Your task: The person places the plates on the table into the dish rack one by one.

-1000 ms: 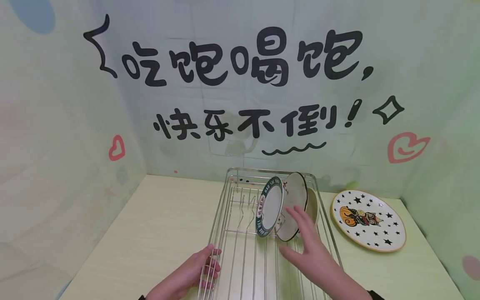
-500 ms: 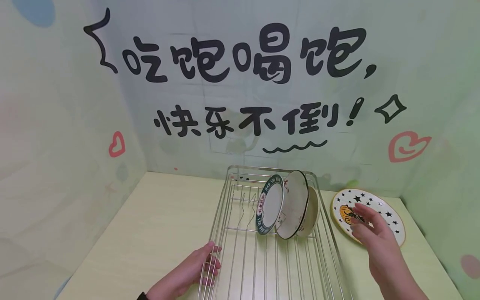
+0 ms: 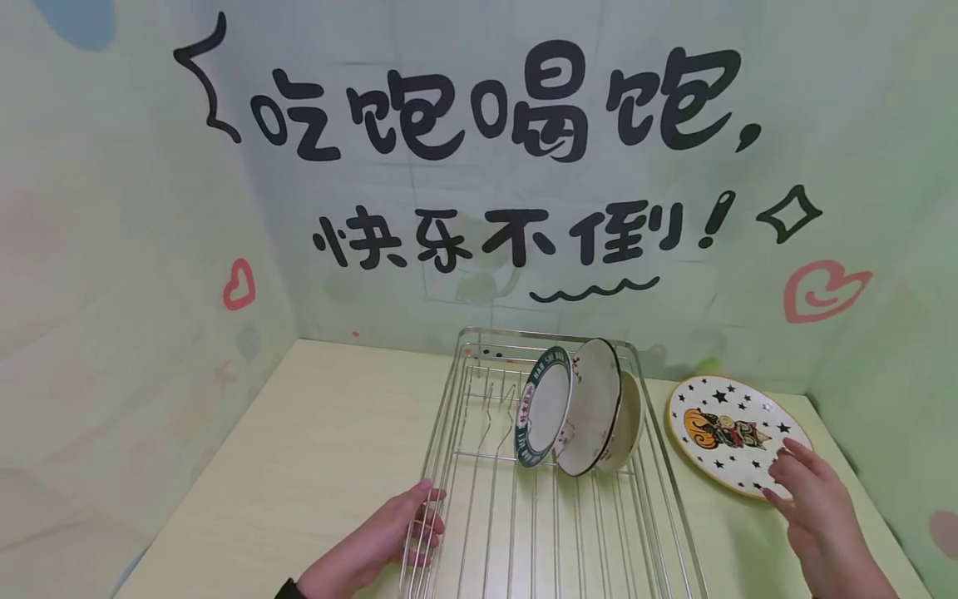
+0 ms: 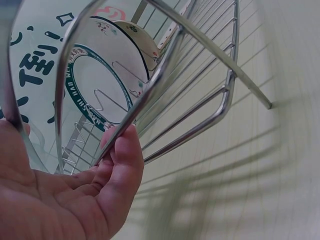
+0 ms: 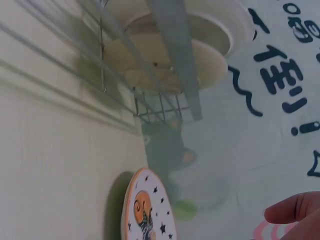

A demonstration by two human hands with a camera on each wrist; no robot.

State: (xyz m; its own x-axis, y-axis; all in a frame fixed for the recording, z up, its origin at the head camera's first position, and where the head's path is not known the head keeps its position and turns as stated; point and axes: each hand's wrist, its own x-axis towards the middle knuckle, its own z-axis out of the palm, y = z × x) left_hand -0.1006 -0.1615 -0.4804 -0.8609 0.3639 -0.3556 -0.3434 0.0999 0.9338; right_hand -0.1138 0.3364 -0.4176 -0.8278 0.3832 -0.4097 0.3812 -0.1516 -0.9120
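My left hand [image 3: 377,537] grips the wire side of a metal dish rack [image 3: 542,334]; its fingertips curl round a bar in the left wrist view. Upright in the rack stand a green-rimmed white plate [image 3: 546,408], a dark-rimmed white dish with small flowers [image 3: 590,420] and a beige dish [image 3: 633,424], partly hidden. To the right of the rack, an oval white plate [image 3: 726,437] with black stars, an orange edge and a cat picture lies on the table. Over its lower right edge, my right hand [image 3: 823,512] holds nothing, its fingers loosely bent.
The pale wooden table [image 3: 314,433] extends left of the rack. Behind it rises a light green cloth wall [image 3: 389,308] with large black writing, and similar cloth walls close in both sides.
My right hand has moved right from the upright dishes, across the star plate to its lower right edge. My left hand stays on the rack, and the dishes keep their places.
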